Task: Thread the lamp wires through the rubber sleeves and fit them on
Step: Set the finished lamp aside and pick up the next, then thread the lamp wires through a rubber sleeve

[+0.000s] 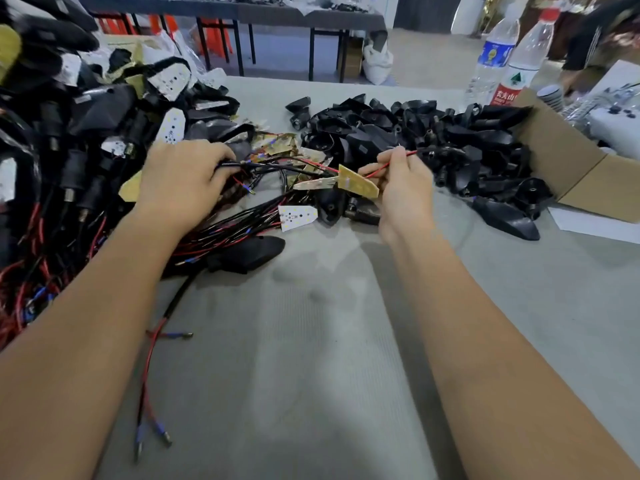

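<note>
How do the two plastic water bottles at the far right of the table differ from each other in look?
The left bottle carries a blue label, while the right bottle carries a white and red label with a green mark. The right bottle has a red cap; the left bottle's cap looks pale, but it is blurred. The left bottle stands farther from the cardboard box; the right bottle's base is hidden behind it. Both are clear, upright and side by side.

A grey cloth-covered worktable (311, 358) fills the lower frame. At the top stands a dark table (242, 10) on black legs, orange stools (214, 36) beneath it, over a pale grey floor (426, 60).
</note>
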### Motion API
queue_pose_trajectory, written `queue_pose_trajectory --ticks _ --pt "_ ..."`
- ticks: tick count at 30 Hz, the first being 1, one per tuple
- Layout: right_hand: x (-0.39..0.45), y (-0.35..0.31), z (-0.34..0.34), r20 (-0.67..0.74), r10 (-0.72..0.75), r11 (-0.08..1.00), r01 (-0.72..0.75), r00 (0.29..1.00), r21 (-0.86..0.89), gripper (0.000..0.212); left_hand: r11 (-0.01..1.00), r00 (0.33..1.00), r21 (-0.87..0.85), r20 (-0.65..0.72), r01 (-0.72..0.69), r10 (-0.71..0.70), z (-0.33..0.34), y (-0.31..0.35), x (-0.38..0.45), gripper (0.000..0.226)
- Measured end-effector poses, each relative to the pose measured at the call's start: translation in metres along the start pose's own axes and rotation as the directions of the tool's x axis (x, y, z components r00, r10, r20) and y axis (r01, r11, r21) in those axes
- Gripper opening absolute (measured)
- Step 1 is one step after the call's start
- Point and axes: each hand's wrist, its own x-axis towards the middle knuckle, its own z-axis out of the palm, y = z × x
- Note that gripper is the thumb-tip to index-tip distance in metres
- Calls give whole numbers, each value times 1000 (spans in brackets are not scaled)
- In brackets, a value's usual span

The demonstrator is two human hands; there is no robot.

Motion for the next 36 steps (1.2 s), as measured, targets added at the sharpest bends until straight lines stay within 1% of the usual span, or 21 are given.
queue_pose_trajectory --ticks 2,5,6,8,10,11,13,16,18,19,21,23,24,25,27,28,29,31,33,34,36 --pt "3 -1 -6 -22 -36 995 33 999 -96 33 998 998 49 63 -32 29 2 3 1 17" --pt "0 1 -13 -56 -105 971 90 993 -221 29 996 941 83 339 -40 10 -4 12 6 20" --pt "-1 1 -16 -45 -112 960 96 993 -261 28 994 898 106 439 -26 -23 -8 15 9 30" --pt "-4 1 -23 39 -71 929 81 997 -360 27 994 788 108 609 24 -85 -20 24 13 68" --pt "-7 -1 -30 147 21 894 47 989 -446 27 998 730 24 681 59 -59 -33 37 16 109" --pt "-8 -1 -34 188 65 880 33 980 -474 27 998 734 -33 679 47 -12 -36 45 17 115" --pt "-11 -2 -38 257 136 873 7 957 -488 28 985 742 -170 659 -12 123 -36 65 20 104" --pt "-14 -3 -42 299 169 928 -49 939 -369 29 946 710 -318 652 -62 266 -22 101 17 54" --pt "-13 -6 -45 251 161 944 -75 954 -320 26 920 706 -393 648 -13 287 -13 121 11 23" --pt "-13 -6 -47 210 132 937 -53 969 -345 24 904 725 -424 637 48 260 -9 129 7 29" --pt "-13 -5 -51 138 -30 855 97 990 -510 18 893 835 -437 527 109 156 -2 142 2 41" --pt "-14 -2 -52 189 -240 717 305 952 -626 17 886 962 -451 273 111 19 1 152 2 40" --pt "-16 -2 -51 245 -289 689 379 925 -618 17 813 979 -557 186 171 -79 3 155 4 37" --pt "-17 -2 -49 306 -299 681 427 904 -595 15 628 959 -725 203 283 -198 3 158 6 34" --pt "-21 -2 -44 428 -276 618 499 861 -607 13 57 875 -904 391 423 -285 1 158 9 28" --pt "-22 -3 -42 485 -258 553 539 836 -635 12 -144 849 -889 458 435 -262 1 155 9 28" --pt "-24 -3 -40 534 -239 482 577 811 -660 12 -276 839 -859 494 431 -229 3 149 8 30" --pt "-26 -4 -40 578 -202 322 611 791 -723 10 -436 840 -817 500 377 -212 7 136 5 35" --pt "-25 -5 -41 562 -190 150 589 805 -794 11 -549 833 -790 479 272 -277 11 126 3 33" --pt "-23 -6 -43 551 -203 66 573 809 -817 13 -572 825 -790 464 220 -324 12 123 3 29" --pt "-20 -8 -46 533 -259 -90 529 805 -844 16 -510 801 -842 423 176 -423 14 120 1 25"
